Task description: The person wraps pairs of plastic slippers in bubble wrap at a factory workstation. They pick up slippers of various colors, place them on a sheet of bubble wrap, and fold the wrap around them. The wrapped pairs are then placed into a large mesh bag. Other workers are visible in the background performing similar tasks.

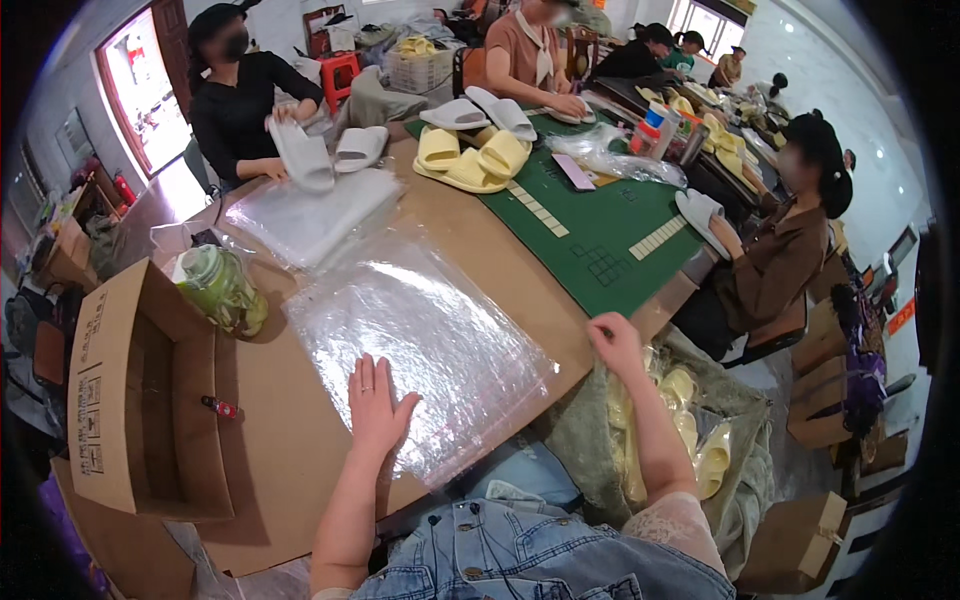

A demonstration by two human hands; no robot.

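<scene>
On the near part of the slick, crinkled stack of clear plastic bags [430,320], your left hand [378,408] lies open, palm down, its fingers spread. Right of the stack, near the mat's near corner, your right hand [614,343] is curled into a loose fist; whether it pinches anything, I cannot tell. The stack lies flat and glossy on the smooth brown tabletop [275,430]. Just beyond its far left edge is a cloudier pile of plastic bags [305,220]. Left of the stack you have a clear, rounded plastic bottle with a pale green lid [222,290] and, farther left, an open, tilted corrugated cardboard box [195,400]. To the stack's right, a flat green mat with pale markings [610,230] reaches away from you. Ribbed yellow slippers [470,172] sit beyond the stack; below its right side, a rumpled grey-green cloth sack [575,440] holds more yellow slippers, some in clear plastic.
</scene>
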